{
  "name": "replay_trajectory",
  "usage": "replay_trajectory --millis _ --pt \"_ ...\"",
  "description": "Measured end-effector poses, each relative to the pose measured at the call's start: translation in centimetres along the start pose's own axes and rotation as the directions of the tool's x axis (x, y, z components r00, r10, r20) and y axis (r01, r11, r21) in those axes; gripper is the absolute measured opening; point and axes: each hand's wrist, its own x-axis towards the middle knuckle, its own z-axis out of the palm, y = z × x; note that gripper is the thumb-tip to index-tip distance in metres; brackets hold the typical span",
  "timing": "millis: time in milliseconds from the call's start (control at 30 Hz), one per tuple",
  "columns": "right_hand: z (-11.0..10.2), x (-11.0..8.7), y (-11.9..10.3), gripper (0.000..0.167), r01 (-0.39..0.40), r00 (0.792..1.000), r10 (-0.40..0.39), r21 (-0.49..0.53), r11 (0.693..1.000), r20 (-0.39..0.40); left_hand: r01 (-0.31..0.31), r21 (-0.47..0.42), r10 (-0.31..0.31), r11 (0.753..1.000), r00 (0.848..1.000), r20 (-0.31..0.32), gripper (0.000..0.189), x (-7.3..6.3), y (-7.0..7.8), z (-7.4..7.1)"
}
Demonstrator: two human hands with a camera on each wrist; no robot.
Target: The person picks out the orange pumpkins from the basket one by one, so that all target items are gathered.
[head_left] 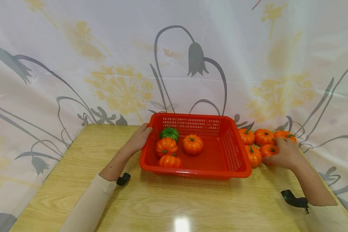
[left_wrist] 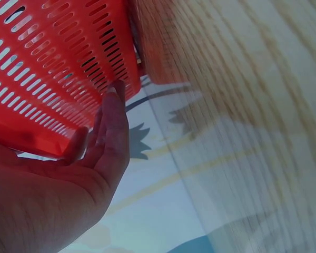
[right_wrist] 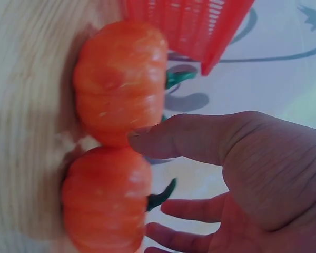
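Observation:
A red plastic basket (head_left: 197, 173) holds a green pumpkin (head_left: 169, 133) and three orange pumpkins (head_left: 192, 144). My left hand (head_left: 140, 138) grips its left rim; in the left wrist view, the fingers (left_wrist: 115, 129) lie against the slotted outer wall (left_wrist: 68, 58). To the right of the basket, my right hand (head_left: 287, 154) reaches over a small orange pumpkin (head_left: 268, 149) with a dark green stem. The right wrist view has this hand's thumb (right_wrist: 184, 136) and fingers spread apart above that pumpkin (right_wrist: 108, 203), with another orange pumpkin (right_wrist: 121, 79) beside it.
Several more orange pumpkins (head_left: 264, 137) sit close together against the basket's right side. The wooden table (head_left: 174, 199) ends at a floral curtain (head_left: 133, 64) behind. Black wrist mounts (head_left: 294, 199) stick out from both forearms.

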Motion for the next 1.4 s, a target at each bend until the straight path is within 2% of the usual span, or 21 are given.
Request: replay_trajectory --millis 267,400,667,1000,1400 --pt "-1.0 -0.7 -1.9 0.082 0.034 0.999 -0.034 0.024 0.999 -0.002 -0.012 -0.026 0.013 1.0 1.0 0.015 0.045 -0.1 0.1 0.0" --pt "-1.3 -1.0 -3.5 0.074 0.074 0.996 -0.072 0.04 0.996 -0.049 -0.013 -0.028 0.014 1.0 1.0 0.019 0.045 0.0 -0.1 0.0" --pt "-1.0 -1.4 -7.7 0.062 0.171 0.977 -0.148 0.152 0.973 -0.153 -0.019 -0.029 0.019 0.999 1.0 0.021 0.044 0.0 -0.2 -0.1" --pt "0.0 -0.6 -11.8 0.07 0.245 0.963 -0.216 0.188 0.951 -0.159 -0.023 -0.029 0.023 0.999 1.0 0.018 0.043 0.0 0.0 -0.1" --pt "0.8 0.4 -14.9 0.076 0.259 0.964 -0.24 0.194 0.946 -0.116 -0.026 -0.035 0.027 0.999 0.999 0.02 0.044 0.0 0.0 -0.1"
